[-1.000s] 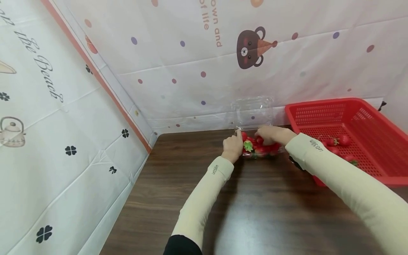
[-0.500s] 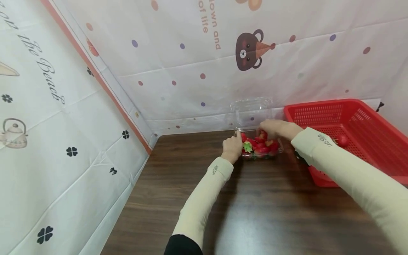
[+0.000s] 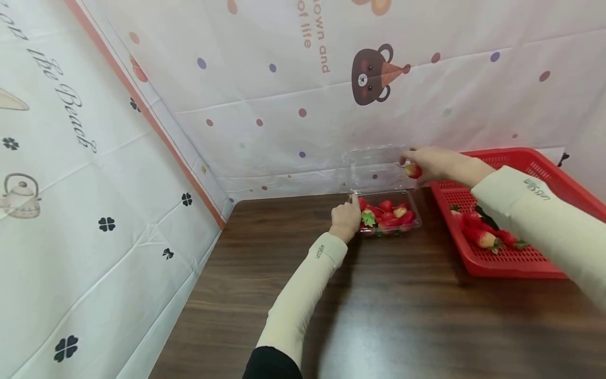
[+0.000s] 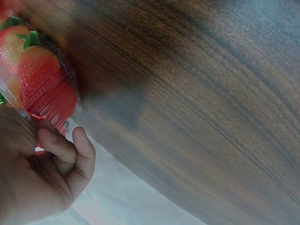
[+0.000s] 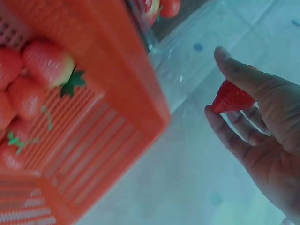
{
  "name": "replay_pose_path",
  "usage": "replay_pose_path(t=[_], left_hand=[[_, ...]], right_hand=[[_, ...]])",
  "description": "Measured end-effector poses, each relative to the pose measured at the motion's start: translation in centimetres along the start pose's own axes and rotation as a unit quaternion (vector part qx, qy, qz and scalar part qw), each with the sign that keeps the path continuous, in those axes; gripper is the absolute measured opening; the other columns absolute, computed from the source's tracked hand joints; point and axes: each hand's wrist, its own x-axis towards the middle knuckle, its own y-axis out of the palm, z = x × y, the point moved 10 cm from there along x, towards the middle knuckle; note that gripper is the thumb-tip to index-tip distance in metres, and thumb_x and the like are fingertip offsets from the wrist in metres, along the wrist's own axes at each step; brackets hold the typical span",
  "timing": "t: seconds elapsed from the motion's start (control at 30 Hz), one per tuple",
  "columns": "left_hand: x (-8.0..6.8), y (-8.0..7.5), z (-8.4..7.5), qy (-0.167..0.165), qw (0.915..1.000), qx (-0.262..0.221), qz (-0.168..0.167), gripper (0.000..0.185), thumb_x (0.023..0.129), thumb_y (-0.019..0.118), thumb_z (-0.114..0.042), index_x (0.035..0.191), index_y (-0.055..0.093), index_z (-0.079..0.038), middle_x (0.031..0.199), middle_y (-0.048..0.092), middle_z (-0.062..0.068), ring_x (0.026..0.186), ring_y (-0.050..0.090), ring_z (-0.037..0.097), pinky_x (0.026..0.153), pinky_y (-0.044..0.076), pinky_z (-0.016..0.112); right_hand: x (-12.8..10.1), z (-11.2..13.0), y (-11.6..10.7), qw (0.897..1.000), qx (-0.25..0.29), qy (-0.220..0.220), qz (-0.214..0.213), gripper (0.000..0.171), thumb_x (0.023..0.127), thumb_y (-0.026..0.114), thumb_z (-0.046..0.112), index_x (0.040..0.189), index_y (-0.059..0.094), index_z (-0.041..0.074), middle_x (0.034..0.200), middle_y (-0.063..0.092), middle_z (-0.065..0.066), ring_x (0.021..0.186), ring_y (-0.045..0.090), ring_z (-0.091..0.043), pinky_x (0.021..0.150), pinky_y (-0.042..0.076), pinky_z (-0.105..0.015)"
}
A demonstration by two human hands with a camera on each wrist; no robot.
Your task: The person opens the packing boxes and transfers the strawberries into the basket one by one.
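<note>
My right hand [image 3: 437, 162] holds a strawberry [image 3: 413, 170] above the right side of a clear plastic box [image 3: 417, 223]. In the right wrist view the fruit's red tip [image 5: 232, 98] shows between thumb and fingers, its other end hidden by the hand. Several strawberries [image 3: 388, 211] lie in the box, whose clear lid [image 3: 374, 164] stands open against the back wall. At the box's left edge my left hand [image 3: 345, 218] grips the rim. The left wrist view shows curled fingers by the box wall, with strawberries [image 4: 40, 77] behind the plastic.
A red perforated basket [image 3: 513, 269] with several strawberries [image 3: 483, 234] stands right of the box, partly under my right forearm. The dark wooden table [image 3: 397, 305] stretches in front. A printed sheet [image 3: 284, 131] hangs close behind the box.
My right hand has risen out of the box and moved right, bringing a strawberry with it. My left hand has stayed at the box's left edge.
</note>
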Motion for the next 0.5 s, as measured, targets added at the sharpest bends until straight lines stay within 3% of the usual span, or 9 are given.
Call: replay_pose_path(t=[0.17,0.5], left_hand=[[0.1,-0.2,0.5,-0.009,1.0000,0.003,0.000,0.039,0.109,0.040,-0.021,0.147,0.037,-0.012,0.113,0.076,0.004,0.094,0.075,0.021,0.074,0.059,0.037],[0.3,0.1,1.5,-0.014,0.9999,0.003,-0.001,0.039,0.109,0.040,-0.020,0.147,0.039,-0.011,0.111,0.076,0.005,0.094,0.075,0.021,0.074,0.060,0.037]], right_hand=[[-0.8,-2.1,-1.3,0.999,-0.025,-0.006,-0.027,0.057,0.068,0.095,0.015,0.114,0.067,-0.001,0.103,0.058,-0.022,0.091,0.064,-0.037,0.084,0.054,-0.055],[-2.4,-6.5,-1.2,0.999,-0.042,0.032,-0.006,0.053,0.076,0.088,0.010,0.118,0.065,-0.014,0.102,0.064,-0.026,0.092,0.062,-0.039,0.085,0.053,-0.058]])
